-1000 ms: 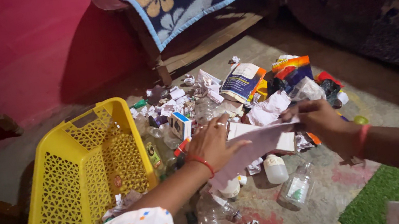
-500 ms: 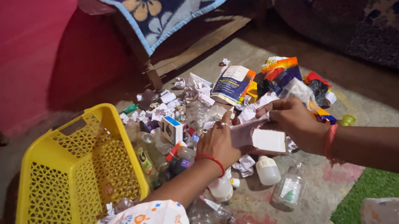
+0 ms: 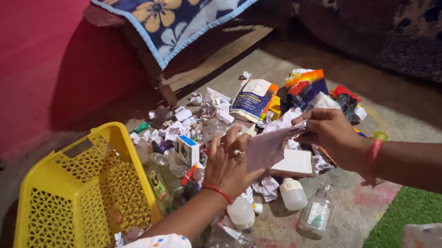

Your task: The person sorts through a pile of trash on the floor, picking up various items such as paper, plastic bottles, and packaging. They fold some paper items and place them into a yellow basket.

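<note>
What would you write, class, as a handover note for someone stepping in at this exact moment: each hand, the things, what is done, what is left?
Left hand: grips one end of the dull pink paper sheet.
Right hand: pinches the sheet's other end, holding it above the pile.
Things: heap of crumpled white paper scraps, small boxes and clear plastic bottles on the floor; yellow perforated plastic basket to the left.
Done: a few scraps lie in the basket.
Left: most of the heap is on the floor.
</note>
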